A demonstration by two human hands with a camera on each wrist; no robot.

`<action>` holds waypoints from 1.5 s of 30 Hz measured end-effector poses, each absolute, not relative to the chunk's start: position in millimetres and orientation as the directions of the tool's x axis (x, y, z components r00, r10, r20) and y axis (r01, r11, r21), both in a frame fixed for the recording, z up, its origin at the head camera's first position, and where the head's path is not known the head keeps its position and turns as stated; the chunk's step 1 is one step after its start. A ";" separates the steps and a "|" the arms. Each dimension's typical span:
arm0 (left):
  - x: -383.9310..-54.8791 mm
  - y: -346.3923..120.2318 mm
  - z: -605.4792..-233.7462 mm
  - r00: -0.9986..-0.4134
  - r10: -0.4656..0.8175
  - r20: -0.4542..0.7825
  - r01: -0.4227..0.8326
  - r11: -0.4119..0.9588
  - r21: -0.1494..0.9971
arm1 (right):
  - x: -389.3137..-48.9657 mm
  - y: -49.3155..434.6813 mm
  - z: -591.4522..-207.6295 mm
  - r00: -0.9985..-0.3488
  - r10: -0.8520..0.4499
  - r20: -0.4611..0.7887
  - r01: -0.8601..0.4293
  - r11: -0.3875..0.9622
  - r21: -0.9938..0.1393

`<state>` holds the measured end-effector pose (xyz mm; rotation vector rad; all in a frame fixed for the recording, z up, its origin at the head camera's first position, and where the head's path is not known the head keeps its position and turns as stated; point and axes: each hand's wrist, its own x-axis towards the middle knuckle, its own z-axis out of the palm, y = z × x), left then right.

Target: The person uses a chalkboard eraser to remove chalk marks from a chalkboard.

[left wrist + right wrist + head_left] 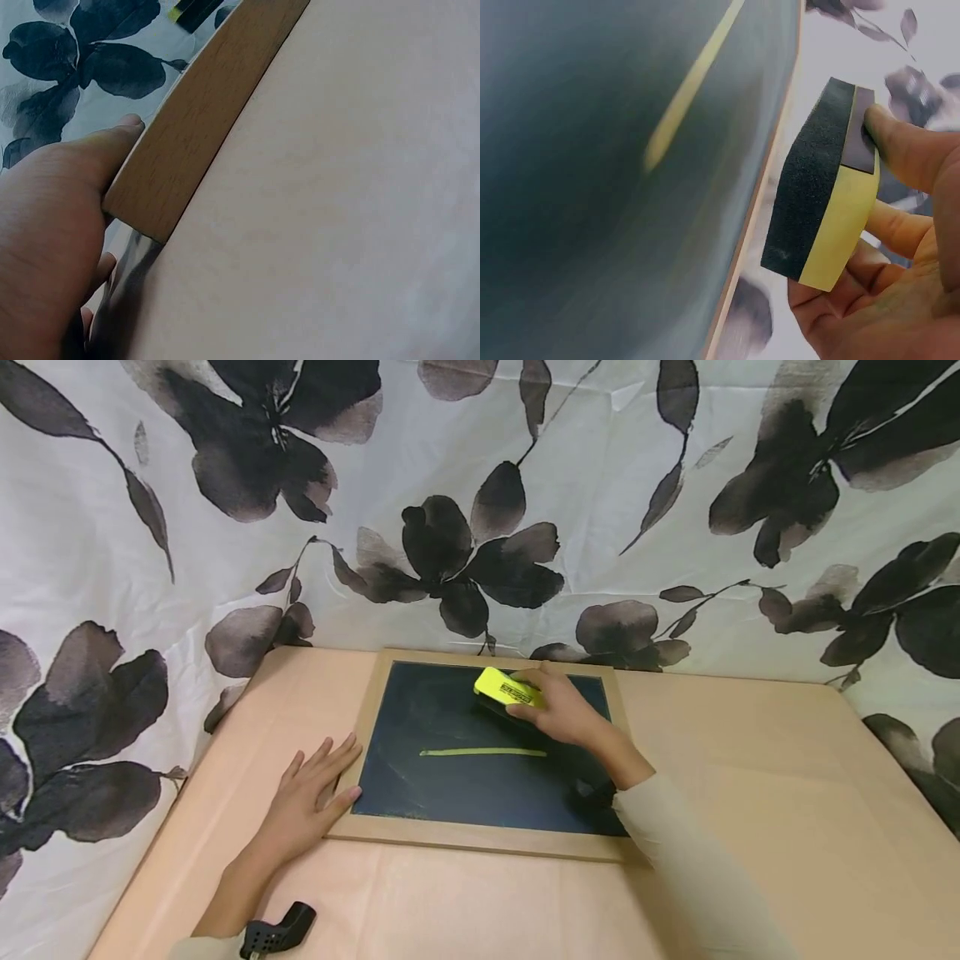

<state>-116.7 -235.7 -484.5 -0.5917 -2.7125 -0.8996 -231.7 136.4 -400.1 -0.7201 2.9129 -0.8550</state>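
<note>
A small chalkboard (450, 789) in a light wooden frame (480, 843) lies on the table, with one yellow chalk line (483, 752) across it. My right hand (558, 706) grips a yellow chalkboard eraser (498, 685) with a dark felt pad over the upper part of the board. In the right wrist view the thumb presses one side of the eraser (829, 187), fingers curl at the other, and a gap shows between felt and board. My left hand (311, 797) rests at the frame's left side with fingers spread and fairly straight; in the left wrist view its thumb lies along the wooden frame (195, 112).
The light wood-coloured tabletop (750, 777) extends on both sides of the board. Behind it hangs a white cloth (600, 468) with dark flower prints. A black device (277, 931) sits at my left wrist.
</note>
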 end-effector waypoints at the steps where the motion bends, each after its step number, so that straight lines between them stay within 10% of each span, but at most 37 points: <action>1: -116.9 -235.5 -484.2 -0.894 0.302 0.330 0.440 0.731 0.521 | -227.7 144.2 -401.3 -0.903 -0.415 0.110 -0.408 0.750 -0.520; 45: -116.2 -235.2 -482.9 -0.902 0.299 0.311 0.427 0.721 0.546 | -187.4 210.9 -417.5 -0.955 -0.293 0.057 -0.277 0.800 -0.532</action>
